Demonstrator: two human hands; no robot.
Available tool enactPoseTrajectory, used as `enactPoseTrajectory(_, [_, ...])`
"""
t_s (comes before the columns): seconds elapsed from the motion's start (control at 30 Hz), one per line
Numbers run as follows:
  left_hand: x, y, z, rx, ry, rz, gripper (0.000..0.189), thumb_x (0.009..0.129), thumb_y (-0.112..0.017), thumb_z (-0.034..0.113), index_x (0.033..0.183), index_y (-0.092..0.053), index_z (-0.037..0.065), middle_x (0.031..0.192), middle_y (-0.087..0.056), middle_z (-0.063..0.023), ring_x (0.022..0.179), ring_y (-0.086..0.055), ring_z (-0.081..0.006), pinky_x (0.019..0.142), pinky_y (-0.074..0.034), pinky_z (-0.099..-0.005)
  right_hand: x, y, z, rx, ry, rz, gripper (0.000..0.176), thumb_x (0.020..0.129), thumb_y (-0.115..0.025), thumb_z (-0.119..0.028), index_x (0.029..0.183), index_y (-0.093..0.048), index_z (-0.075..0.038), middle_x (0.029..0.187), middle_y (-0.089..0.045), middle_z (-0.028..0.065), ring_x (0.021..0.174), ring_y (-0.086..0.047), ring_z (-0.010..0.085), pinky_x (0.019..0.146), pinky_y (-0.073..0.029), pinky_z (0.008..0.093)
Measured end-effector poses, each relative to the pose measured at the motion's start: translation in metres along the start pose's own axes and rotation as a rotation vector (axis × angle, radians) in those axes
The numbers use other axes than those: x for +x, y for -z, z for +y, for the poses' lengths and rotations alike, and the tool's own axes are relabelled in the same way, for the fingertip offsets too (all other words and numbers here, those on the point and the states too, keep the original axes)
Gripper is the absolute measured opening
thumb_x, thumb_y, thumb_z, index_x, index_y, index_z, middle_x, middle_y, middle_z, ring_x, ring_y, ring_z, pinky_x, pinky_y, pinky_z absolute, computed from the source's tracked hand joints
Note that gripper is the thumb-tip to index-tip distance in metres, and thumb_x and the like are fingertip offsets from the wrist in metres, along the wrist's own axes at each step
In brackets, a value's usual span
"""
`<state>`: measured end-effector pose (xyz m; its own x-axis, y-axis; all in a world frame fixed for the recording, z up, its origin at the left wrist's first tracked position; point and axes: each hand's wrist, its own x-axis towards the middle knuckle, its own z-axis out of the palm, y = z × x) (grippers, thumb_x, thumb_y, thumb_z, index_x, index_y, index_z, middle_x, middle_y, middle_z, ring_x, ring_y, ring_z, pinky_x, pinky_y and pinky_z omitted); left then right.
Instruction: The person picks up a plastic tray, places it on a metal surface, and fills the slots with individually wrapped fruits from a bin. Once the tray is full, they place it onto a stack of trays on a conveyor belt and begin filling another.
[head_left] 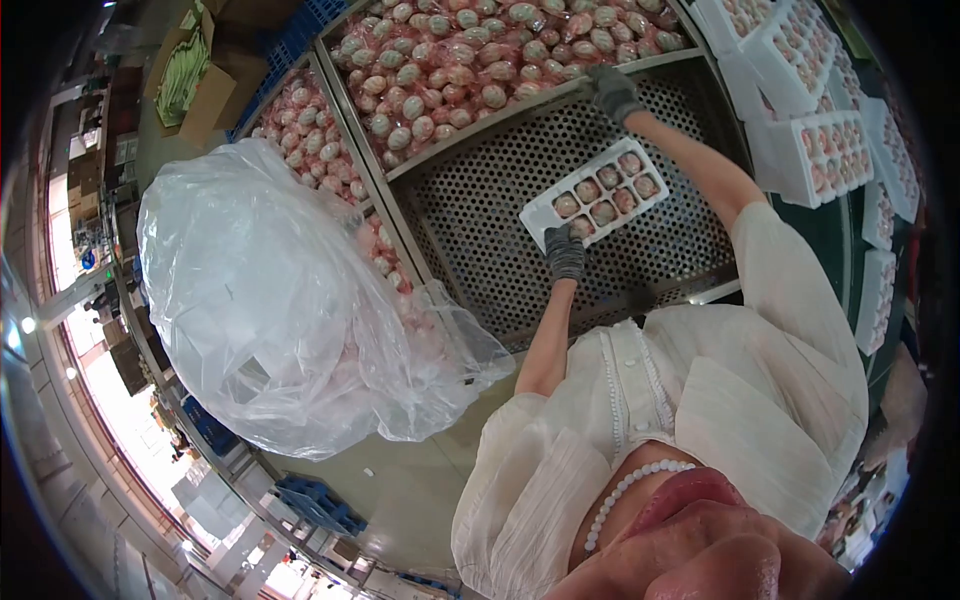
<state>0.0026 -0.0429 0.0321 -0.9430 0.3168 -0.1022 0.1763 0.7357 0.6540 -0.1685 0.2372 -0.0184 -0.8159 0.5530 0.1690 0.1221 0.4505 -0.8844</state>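
Observation:
A white foam tray (545,217) with round, film-wrapped eggs in its cells is tilted over a perforated metal bin floor (470,230). My left hand (566,252), in a grey knit glove, grips the tray at its near left edge. Farther forward, my right hand (612,93), gloved the same way, is at the metal divider (540,107) beside a heap of wrapped eggs (470,65). Its fingertips are dark and hard to make out against the rim, so what they hold, if anything, does not show.
Foam trays filled with eggs (825,160) are stacked on the right. A large clear plastic bag (250,290) bulges at the left, partly over a side bin of wrapped eggs (310,130). An open cardboard box (215,95) stands at upper left, and a blue pallet (315,505) lies lower left.

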Motion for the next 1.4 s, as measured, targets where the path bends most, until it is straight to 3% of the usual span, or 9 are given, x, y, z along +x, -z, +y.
enactPoseTrajectory(0.1, [0.006, -0.001, -0.008, -0.082, 0.111, -0.055, 0.018, 0.068, -0.051, 0.012, 0.081, -0.055, 0.000, 0.074, -0.048, -0.0169, 0.067, -0.047, -0.0323, 0.060, -0.039, -0.0399, 0.052, 0.004, -0.021, -0.883, -0.107, -0.485, 0.017, 0.071, -0.050, -0.018, 0.071, -0.055, -0.002, 0.067, -0.053, 0.0123, 0.056, -0.049, 0.0236, 0.054, -0.041, 0.0368])
enactPoseTrajectory(0.43, [0.014, 0.001, -0.013, -0.061, 0.078, -0.140, 0.019, 0.066, -0.051, 0.013, 0.083, -0.055, 0.004, 0.076, -0.049, -0.0177, 0.074, -0.046, -0.0326, 0.067, -0.038, -0.0399, 0.081, -0.039, -0.016, -0.840, -0.337, -0.711, 0.035, 0.072, -0.047, -0.031, 0.086, -0.055, -0.001, 0.086, -0.055, 0.0141, 0.077, -0.053, 0.0201, 0.066, -0.042, 0.0340])
enactPoseTrajectory(0.53, [0.013, 0.003, -0.012, -0.076, 0.102, -0.161, 0.023, 0.063, -0.052, 0.012, 0.085, -0.054, 0.005, 0.077, -0.049, -0.0177, 0.076, -0.046, -0.0327, 0.067, -0.038, -0.0404, 0.079, -0.025, -0.025, -0.886, -0.153, -0.448, 0.034, 0.071, -0.052, -0.031, 0.092, -0.050, -0.004, 0.082, -0.052, 0.0089, 0.065, -0.051, 0.0153, 0.052, -0.044, 0.0280])
enactPoseTrajectory(0.63, [0.011, 0.007, -0.010, -0.091, 0.077, -0.176, 0.018, 0.070, -0.050, 0.013, 0.082, -0.056, 0.001, 0.073, -0.050, -0.0169, 0.070, -0.048, -0.0313, 0.063, -0.039, -0.0398, 0.075, 0.004, -0.036, 0.570, -0.641, -0.270, 0.041, 0.076, -0.044, -0.038, 0.102, -0.044, -0.007, 0.095, -0.051, 0.0062, 0.076, -0.054, 0.0200, 0.061, -0.046, 0.0311])
enactPoseTrajectory(0.73, [0.004, -0.016, -0.036, -0.203, 0.130, -0.199, 0.020, 0.072, -0.048, 0.016, 0.083, -0.056, 0.001, 0.075, -0.052, -0.0184, 0.072, -0.049, -0.0310, 0.064, -0.039, -0.0389, 0.034, 0.029, -0.064, 1.119, -0.694, -0.346, 0.036, 0.075, -0.051, -0.030, 0.101, -0.045, -0.006, 0.096, -0.049, 0.0075, 0.080, -0.052, 0.0181, 0.060, -0.047, 0.0313])
enactPoseTrajectory(0.87, [0.009, 0.005, -0.019, -0.076, 0.079, -0.097, 0.028, 0.079, -0.042, 0.021, 0.091, -0.052, -0.001, 0.083, -0.055, -0.0130, 0.074, -0.052, -0.0247, 0.065, -0.041, -0.0301, -0.060, 0.052, -0.106, 1.359, -0.550, -0.935, 0.028, 0.076, -0.050, -0.029, 0.093, -0.050, -0.007, 0.086, -0.052, 0.0028, 0.076, -0.051, 0.0138, 0.070, -0.046, 0.0297])
enactPoseTrajectory(0.97, [0.017, 0.023, 0.003, -1.119, 0.460, 0.001, 0.030, 0.080, -0.040, 0.020, 0.101, -0.046, 0.000, 0.091, -0.053, -0.0104, 0.076, -0.051, -0.0212, 0.066, -0.041, -0.0280, -0.141, 0.057, -0.144, 0.859, -0.871, -0.705, 0.032, 0.076, -0.050, -0.029, 0.098, -0.048, -0.006, 0.089, -0.051, 0.0031, 0.079, -0.049, 0.0124, 0.073, -0.044, 0.0278])
enactPoseTrajectory(1.2, [-0.014, 0.047, 0.002, -0.746, 0.428, -0.256, 0.027, 0.081, -0.039, 0.017, 0.102, -0.047, 0.001, 0.092, -0.052, -0.0108, 0.077, -0.049, -0.0180, 0.068, -0.041, -0.0299, -0.243, 0.030, -0.131, 0.347, -0.343, -0.827, 0.043, 0.071, -0.054, -0.025, 0.106, -0.041, -0.004, 0.099, -0.048, 0.0120, 0.089, -0.047, 0.0179, 0.076, -0.039, 0.0291])
enactPoseTrajectory(1.4, [0.008, 0.047, -0.019, -0.838, 0.326, 0.117, 0.027, 0.081, -0.041, 0.020, 0.099, -0.047, 0.001, 0.094, -0.051, -0.0095, 0.082, -0.047, -0.0164, 0.070, -0.039, -0.0283, -0.219, 0.003, -0.164, 0.170, 0.010, -0.750, 0.040, 0.068, -0.058, -0.022, 0.103, -0.044, -0.006, 0.089, -0.048, 0.0090, 0.079, -0.049, 0.0174, 0.068, -0.042, 0.0291])
